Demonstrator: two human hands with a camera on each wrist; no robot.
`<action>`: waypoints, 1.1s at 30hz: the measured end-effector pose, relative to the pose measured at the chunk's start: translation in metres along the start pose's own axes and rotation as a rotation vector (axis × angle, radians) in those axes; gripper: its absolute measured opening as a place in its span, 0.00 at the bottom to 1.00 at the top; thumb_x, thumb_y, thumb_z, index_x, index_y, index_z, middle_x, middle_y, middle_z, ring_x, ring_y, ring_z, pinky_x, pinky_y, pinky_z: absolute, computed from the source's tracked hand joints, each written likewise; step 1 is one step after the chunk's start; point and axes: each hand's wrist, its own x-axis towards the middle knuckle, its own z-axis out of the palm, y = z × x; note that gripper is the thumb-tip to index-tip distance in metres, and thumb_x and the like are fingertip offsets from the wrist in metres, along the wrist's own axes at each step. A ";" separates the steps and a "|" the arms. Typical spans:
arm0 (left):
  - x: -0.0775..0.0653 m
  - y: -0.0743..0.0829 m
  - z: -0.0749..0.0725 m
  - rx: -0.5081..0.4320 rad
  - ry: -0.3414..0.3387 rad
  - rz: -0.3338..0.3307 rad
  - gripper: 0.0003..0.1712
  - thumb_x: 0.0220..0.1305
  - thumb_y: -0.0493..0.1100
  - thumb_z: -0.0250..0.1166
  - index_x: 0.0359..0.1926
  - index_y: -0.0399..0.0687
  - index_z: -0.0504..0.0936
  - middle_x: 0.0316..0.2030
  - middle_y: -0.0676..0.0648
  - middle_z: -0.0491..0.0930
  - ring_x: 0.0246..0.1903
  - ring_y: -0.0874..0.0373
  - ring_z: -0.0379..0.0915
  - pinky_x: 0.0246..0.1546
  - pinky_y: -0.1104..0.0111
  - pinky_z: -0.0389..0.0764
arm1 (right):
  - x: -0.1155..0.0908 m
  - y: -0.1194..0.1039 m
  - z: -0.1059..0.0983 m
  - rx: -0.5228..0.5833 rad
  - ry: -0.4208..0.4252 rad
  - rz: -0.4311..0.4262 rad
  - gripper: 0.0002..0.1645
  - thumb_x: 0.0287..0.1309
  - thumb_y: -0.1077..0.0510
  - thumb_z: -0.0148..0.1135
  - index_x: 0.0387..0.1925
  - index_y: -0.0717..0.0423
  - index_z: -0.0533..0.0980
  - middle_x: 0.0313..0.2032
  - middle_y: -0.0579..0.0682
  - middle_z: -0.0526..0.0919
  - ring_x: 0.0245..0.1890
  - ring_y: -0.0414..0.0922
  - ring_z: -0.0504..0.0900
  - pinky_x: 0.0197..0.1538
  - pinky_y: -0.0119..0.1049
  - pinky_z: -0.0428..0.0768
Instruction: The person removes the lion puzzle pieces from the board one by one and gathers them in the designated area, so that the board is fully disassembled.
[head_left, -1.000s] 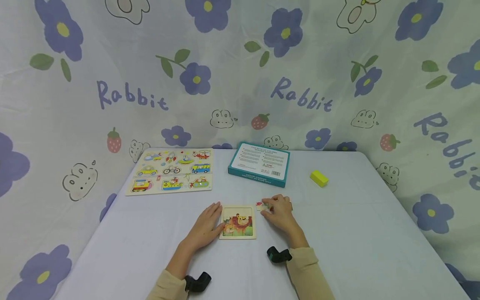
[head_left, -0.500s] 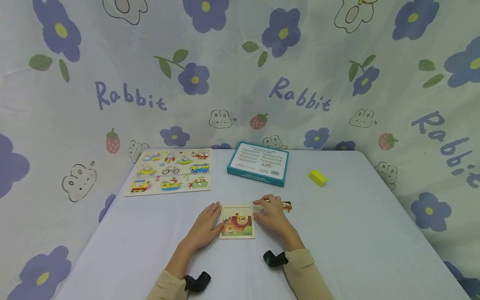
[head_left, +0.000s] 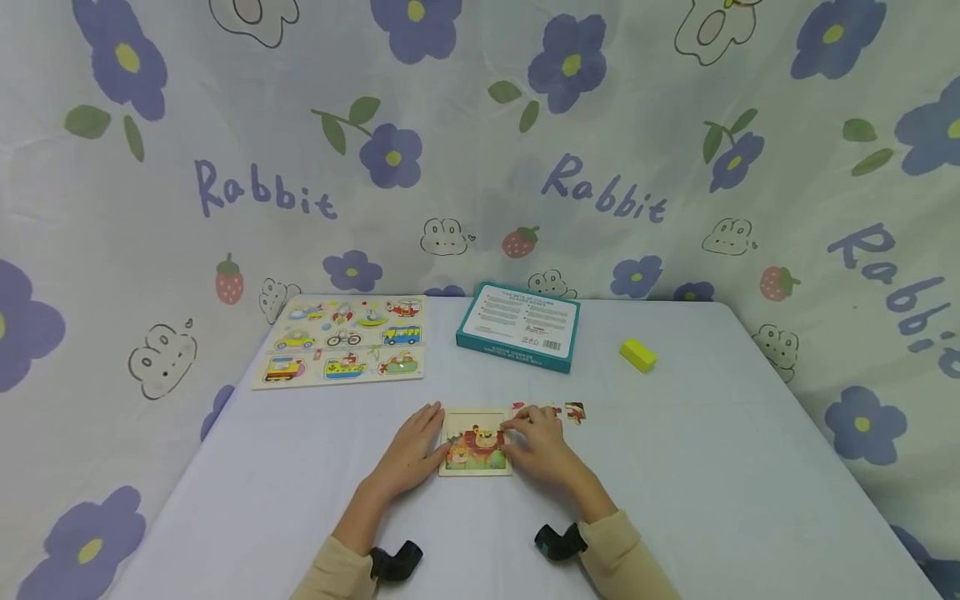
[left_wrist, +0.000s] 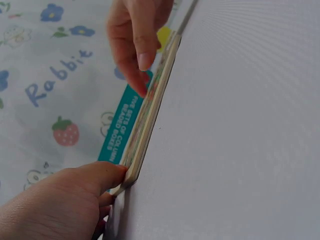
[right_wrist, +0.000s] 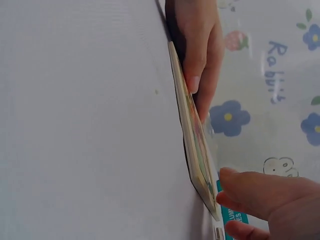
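A small square puzzle board with a lion picture lies flat in front of me. Along its left side rests my left hand, fingers stretched out by the edge and thumb on the board. My right hand is at the opposite edge, its fingertips over the right part of the lion picture. Between its thumb and fingers no piece shows in the right wrist view. Behind that hand lie loose puzzle pieces, partly hidden by it.
At the back left lies a larger vehicle puzzle board. A teal box stands behind the pieces, and a yellow block is to its right. A patterned cloth hangs behind the white table.
My right hand has moved left and nearer from the loose pieces to the lion board's right edge, uncovering more of the pieces. My left hand has stayed in place.
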 end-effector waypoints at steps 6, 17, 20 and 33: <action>0.000 0.000 0.000 -0.001 0.000 0.007 0.35 0.64 0.50 0.56 0.66 0.36 0.59 0.68 0.43 0.53 0.67 0.48 0.44 0.65 0.54 0.50 | -0.001 0.002 0.008 -0.005 0.037 -0.007 0.15 0.50 0.50 0.67 0.40 0.50 0.79 0.37 0.47 0.70 0.38 0.47 0.62 0.37 0.43 0.62; 0.001 -0.001 0.001 0.009 -0.001 -0.008 0.35 0.64 0.51 0.56 0.67 0.38 0.59 0.68 0.45 0.53 0.68 0.50 0.43 0.65 0.56 0.49 | -0.003 0.000 0.018 0.002 0.139 -0.015 0.15 0.45 0.52 0.71 0.37 0.49 0.78 0.30 0.43 0.66 0.32 0.43 0.57 0.32 0.36 0.57; 0.001 -0.001 0.001 0.011 -0.002 -0.006 0.35 0.64 0.51 0.56 0.67 0.38 0.58 0.68 0.44 0.53 0.68 0.50 0.43 0.65 0.56 0.49 | -0.003 -0.001 0.020 0.008 0.170 -0.013 0.15 0.43 0.53 0.71 0.36 0.49 0.78 0.29 0.43 0.66 0.31 0.42 0.57 0.31 0.34 0.56; 0.001 -0.002 0.001 0.006 0.011 0.018 0.36 0.64 0.50 0.56 0.68 0.39 0.56 0.68 0.42 0.54 0.67 0.48 0.44 0.65 0.55 0.49 | -0.003 -0.004 0.021 0.058 0.287 -0.115 0.17 0.38 0.60 0.74 0.33 0.54 0.76 0.32 0.47 0.75 0.34 0.44 0.65 0.37 0.41 0.64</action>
